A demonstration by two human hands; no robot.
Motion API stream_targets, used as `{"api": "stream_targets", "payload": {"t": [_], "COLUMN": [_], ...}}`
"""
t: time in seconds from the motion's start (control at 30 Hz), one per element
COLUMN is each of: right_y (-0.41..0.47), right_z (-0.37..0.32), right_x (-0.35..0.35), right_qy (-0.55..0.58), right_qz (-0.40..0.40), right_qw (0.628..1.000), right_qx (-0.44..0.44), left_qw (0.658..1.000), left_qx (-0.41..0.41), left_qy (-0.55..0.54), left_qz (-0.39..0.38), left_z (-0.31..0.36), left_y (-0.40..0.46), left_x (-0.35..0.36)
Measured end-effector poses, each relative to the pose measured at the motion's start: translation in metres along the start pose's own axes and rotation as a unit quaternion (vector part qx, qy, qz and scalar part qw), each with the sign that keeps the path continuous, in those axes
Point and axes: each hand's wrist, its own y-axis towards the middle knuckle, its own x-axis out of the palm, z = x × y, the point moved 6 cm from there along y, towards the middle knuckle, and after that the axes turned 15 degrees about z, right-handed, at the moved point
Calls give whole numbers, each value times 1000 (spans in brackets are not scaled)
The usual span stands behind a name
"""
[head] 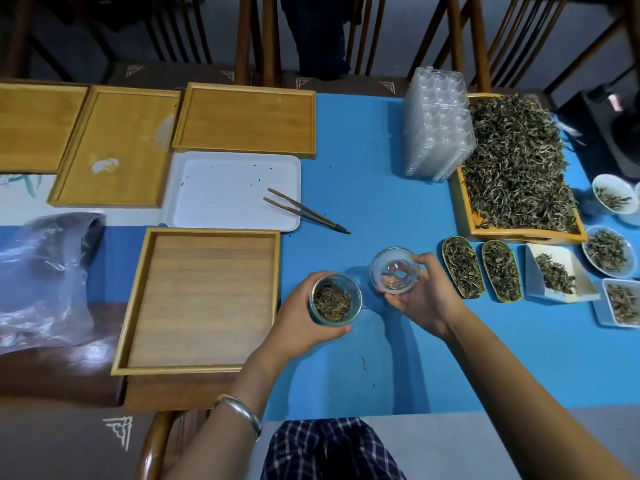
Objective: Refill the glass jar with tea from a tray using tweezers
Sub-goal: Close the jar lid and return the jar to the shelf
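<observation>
On blue tbl point(381, 161): wd trays point(242, 119), chairs point(464, 36) behind.

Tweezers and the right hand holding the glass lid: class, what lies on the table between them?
Nothing: in the head view only bare blue table separates the tweezers from the right hand.

No text, label, brand or number can be read anywhere. The only marks are white ornamental corner motifs point(119, 432) on the dark cloth at the counter's edges, and they spell nothing.
</observation>
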Motion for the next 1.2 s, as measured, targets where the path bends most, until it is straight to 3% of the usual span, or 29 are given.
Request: {"api": "stream_targets", "payload": {"t": [0.13, 0.3, 0.47, 0.7, 1.07, 1.2], "right_y": [-21, -31, -28, -24, -24, -24], "right_z": [-2, -3, -1, -6, -11, -10], "right_x": [19, 38, 37, 21, 14, 13], "right_qy": [30, -12, -33, -12, -21, -14], "right_qz": [-57, -61, -18, 18, 16, 12], "right_qw": [998, 995, 994, 995, 994, 995], "right_qx": [-27, -78, -102, -97, -102, -94], "left_qw": [1000, 1000, 1000, 993, 995, 987], "left_qx": [1, 10, 7, -46, -64, -102], "left_qy": [3, 11, 1, -90, -50, -100], "left_qz": [-3, -2, 13, 61, 58, 78], "left_z": [2, 5, 11, 13, 16, 12], "left_y": [0, 0, -1, -4, -13, -14], "left_x": [0, -1, -3, -10, -5, -8]}}
